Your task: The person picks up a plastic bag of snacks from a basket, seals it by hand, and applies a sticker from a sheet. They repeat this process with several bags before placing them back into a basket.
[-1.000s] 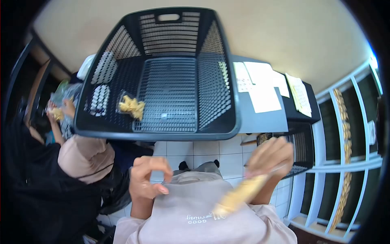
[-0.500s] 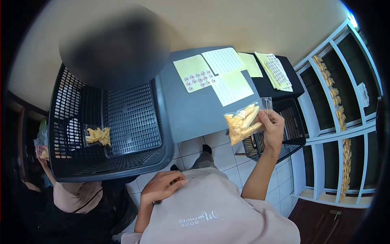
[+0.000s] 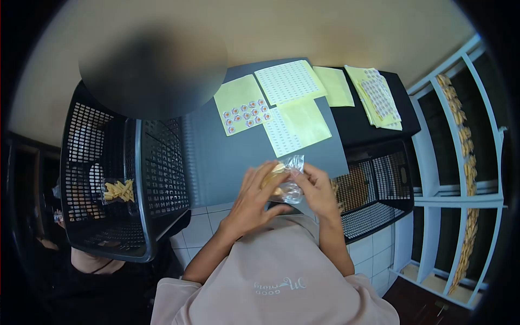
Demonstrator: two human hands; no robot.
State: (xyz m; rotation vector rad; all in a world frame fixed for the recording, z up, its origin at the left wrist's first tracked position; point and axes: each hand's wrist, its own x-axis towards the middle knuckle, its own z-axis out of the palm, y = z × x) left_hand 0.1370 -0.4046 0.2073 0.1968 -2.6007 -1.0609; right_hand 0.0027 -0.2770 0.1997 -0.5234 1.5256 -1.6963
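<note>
A grey table (image 3: 216, 157) stands against the wall. Paper sheets lie flat on its far half: a yellow sheet of round stickers (image 3: 242, 112), a white sheet of tiny labels (image 3: 287, 81), a second white sheet (image 3: 277, 138) overlapped by a plain yellow one (image 3: 304, 120). On the black table (image 3: 352, 124) just beside it lies a stack of sticker sheets (image 3: 379, 97).

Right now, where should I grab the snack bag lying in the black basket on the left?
Probably pinch the snack bag by its clear plastic edge, reaching in through the open top of the black basket; it lies flat on the mesh.
</note>
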